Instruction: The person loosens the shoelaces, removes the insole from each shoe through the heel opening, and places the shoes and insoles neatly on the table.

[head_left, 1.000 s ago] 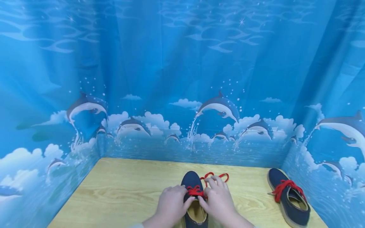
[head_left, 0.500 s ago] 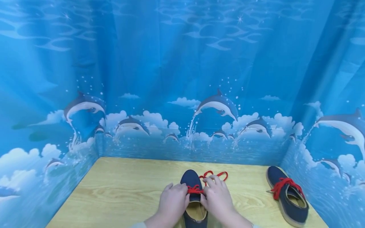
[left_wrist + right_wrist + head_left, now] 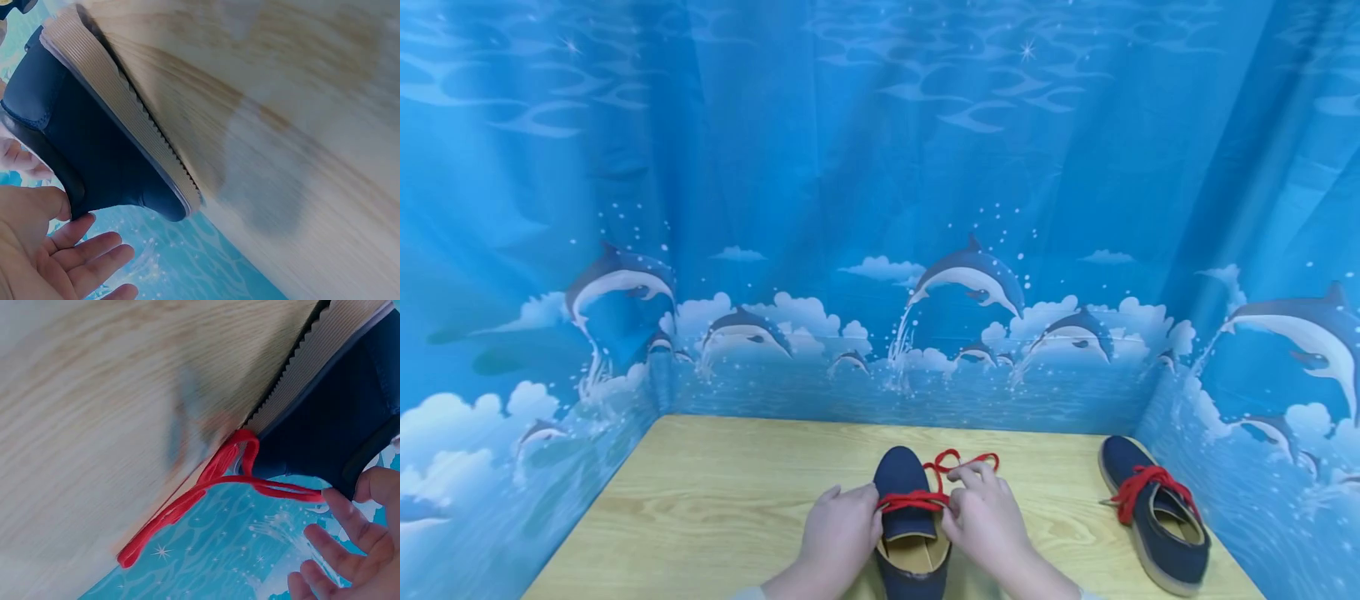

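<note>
A navy canvas shoe (image 3: 899, 472) with a tan sole stands upright, toe pointing away, between the two hands. Red laces (image 3: 913, 500) cross its throat, above the tongue (image 3: 908, 525). The left hand (image 3: 841, 529) pinches the left lacing flap between thumb and index finger; in the left wrist view its other fingers (image 3: 94, 259) are spread. On the opposite flap, the right hand (image 3: 988, 515) pinches the edge where a lace meets it. A loose lace loop (image 3: 169, 515) trails over the table beside the toe. Part of the shoe's heel is cut off by the head view.
A second navy shoe (image 3: 1183, 557) with red laces lies angled at the table's right side. The wood-grain table (image 3: 737, 483) is enclosed at its back and sides by a blue dolphin-print curtain (image 3: 850, 208).
The hands have moved apart, drawing the shoe's flaps wider. The red laces now stretch straighter across, and more of the tongue shows. The second shoe stays in place.
</note>
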Action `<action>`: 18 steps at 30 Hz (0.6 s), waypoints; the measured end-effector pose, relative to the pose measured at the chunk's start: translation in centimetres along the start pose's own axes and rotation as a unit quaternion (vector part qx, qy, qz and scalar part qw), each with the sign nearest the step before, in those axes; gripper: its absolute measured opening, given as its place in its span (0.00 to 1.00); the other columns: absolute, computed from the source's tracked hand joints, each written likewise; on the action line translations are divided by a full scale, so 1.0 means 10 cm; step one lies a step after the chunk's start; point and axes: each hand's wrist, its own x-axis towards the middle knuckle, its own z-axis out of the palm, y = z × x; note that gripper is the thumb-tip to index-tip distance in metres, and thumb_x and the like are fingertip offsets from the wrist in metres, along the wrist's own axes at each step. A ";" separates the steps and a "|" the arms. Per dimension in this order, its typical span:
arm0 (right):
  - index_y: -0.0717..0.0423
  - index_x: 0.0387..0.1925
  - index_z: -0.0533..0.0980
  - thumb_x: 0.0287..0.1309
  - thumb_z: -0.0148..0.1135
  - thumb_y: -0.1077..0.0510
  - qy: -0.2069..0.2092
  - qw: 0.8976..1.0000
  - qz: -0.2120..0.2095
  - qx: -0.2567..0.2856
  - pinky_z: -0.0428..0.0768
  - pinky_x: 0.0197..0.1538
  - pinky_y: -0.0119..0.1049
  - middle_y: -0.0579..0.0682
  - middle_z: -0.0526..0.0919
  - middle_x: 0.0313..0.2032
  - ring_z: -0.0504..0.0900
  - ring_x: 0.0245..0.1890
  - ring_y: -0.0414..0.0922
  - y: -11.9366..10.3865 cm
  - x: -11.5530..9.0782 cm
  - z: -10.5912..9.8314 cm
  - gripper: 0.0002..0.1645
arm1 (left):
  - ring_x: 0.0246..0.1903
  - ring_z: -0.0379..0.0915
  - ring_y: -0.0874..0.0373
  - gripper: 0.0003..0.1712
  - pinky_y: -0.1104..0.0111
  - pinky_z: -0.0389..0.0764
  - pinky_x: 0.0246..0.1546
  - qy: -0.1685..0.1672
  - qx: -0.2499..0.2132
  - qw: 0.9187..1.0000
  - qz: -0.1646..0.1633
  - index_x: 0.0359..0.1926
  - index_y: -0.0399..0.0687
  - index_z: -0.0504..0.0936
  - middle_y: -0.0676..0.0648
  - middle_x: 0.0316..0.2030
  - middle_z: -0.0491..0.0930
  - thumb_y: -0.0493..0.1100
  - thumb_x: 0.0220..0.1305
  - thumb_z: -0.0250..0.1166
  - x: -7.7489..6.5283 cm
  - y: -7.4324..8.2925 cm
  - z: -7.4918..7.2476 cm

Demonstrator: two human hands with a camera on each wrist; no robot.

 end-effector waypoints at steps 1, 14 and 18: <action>0.43 0.08 0.71 0.42 0.72 0.59 -0.004 1.000 0.005 0.006 0.78 0.52 0.55 0.48 0.85 0.46 0.77 0.52 0.54 0.01 0.00 0.00 0.20 | 0.27 0.82 0.59 0.14 0.54 0.83 0.46 0.002 -0.001 1.000 -0.001 0.23 0.53 0.75 0.54 0.22 0.81 0.46 0.54 0.73 -0.01 -0.01 0.00; 0.37 0.10 0.67 0.41 0.72 0.54 -0.017 0.998 0.025 0.053 0.77 0.50 0.54 0.48 0.84 0.46 0.76 0.50 0.53 0.00 0.05 0.03 0.21 | 0.21 0.75 0.65 0.15 0.45 0.80 0.51 -0.036 -0.072 0.997 -0.015 0.22 0.57 0.73 0.61 0.18 0.74 0.47 0.58 0.71 0.04 -0.03 -0.04; 0.39 0.11 0.64 0.44 0.72 0.51 -0.013 0.999 0.007 0.039 0.77 0.48 0.53 0.49 0.84 0.46 0.75 0.50 0.55 -0.07 0.12 0.05 0.23 | 0.18 0.71 0.66 0.15 0.43 0.79 0.53 -0.058 -0.066 0.996 -0.019 0.23 0.57 0.75 0.62 0.16 0.69 0.52 0.60 0.70 0.11 0.03 -0.03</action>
